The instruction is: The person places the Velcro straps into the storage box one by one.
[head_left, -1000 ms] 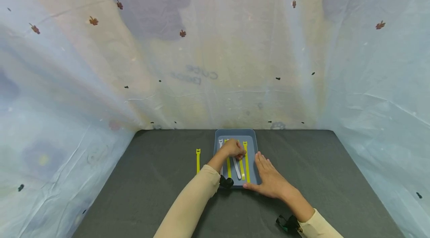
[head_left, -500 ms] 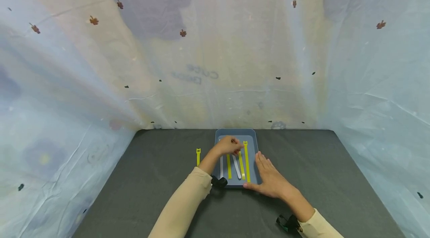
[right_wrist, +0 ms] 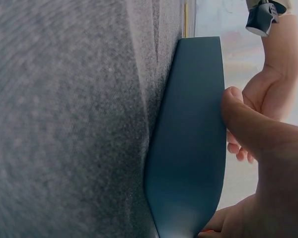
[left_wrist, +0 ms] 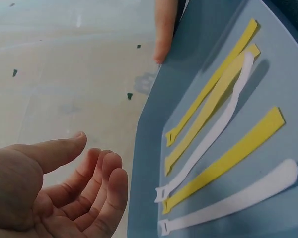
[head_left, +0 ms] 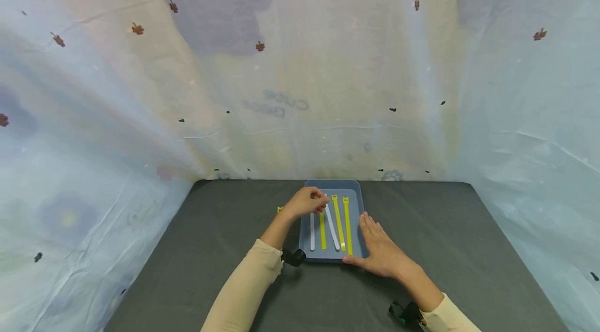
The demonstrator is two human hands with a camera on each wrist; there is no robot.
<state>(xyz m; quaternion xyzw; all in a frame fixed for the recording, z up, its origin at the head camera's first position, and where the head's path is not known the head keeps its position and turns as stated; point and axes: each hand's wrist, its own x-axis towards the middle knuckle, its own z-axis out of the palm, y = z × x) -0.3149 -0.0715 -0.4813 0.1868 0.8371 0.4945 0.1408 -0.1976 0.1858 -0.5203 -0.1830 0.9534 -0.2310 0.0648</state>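
Over the far left part of a blue-grey tray (head_left: 332,254) hovers my left hand (head_left: 307,201). In the left wrist view its fingers (left_wrist: 114,198) are loosely bent, with nothing between them and the thumb. Inside the tray lie several cable straps with slotted heads, side by side: a white strap (head_left: 312,235), a yellow strap (left_wrist: 228,159), another white strap (left_wrist: 213,134) and two further yellow straps, the rightmost yellow strap (head_left: 348,228) among them. My right hand (head_left: 382,251) rests at the tray's near right corner, fingers straight along its side, thumb (right_wrist: 238,106) touching the near rim.
Left of the tray, another yellow strap (head_left: 279,209) lies on the dark grey tablecloth (head_left: 225,222), mostly hidden by the left forearm. A patterned plastic sheet (head_left: 290,134) hangs behind and beside the table. Both wrists carry a small black camera (head_left: 294,257).
My left hand has drawn back leftward from over the straps on the tray's right side, uncovering more of them. My right hand has stayed at the corner.
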